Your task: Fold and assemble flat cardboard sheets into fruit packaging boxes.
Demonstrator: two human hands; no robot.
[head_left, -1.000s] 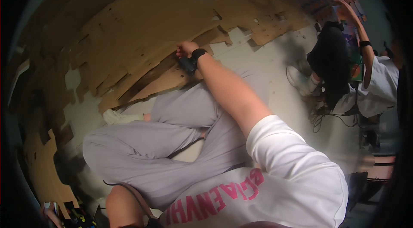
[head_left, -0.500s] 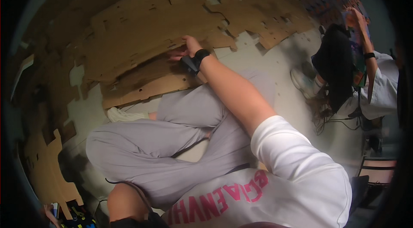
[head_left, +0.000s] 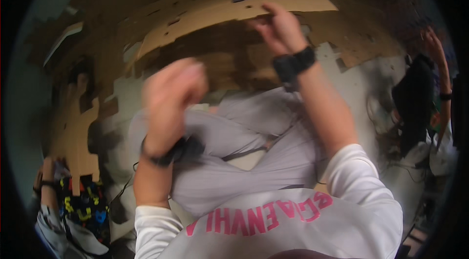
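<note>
— Two hands show; what is each one doing?
— Right hand (head_left: 279,28) has its fingers curled over the edge of a raised cardboard sheet (head_left: 220,14), which sits above the grey-trousered knees. Left hand (head_left: 171,90) hangs in mid-air, empty.
— How far open is it?
— Too blurred to tell.

Cardboard sheets (head_left: 234,12) crowd the far floor. Bent grey-trousered legs (head_left: 244,137) block the near middle. Pale bare floor (head_left: 364,88) lies open right, bounded by a seated person (head_left: 420,107).
</note>
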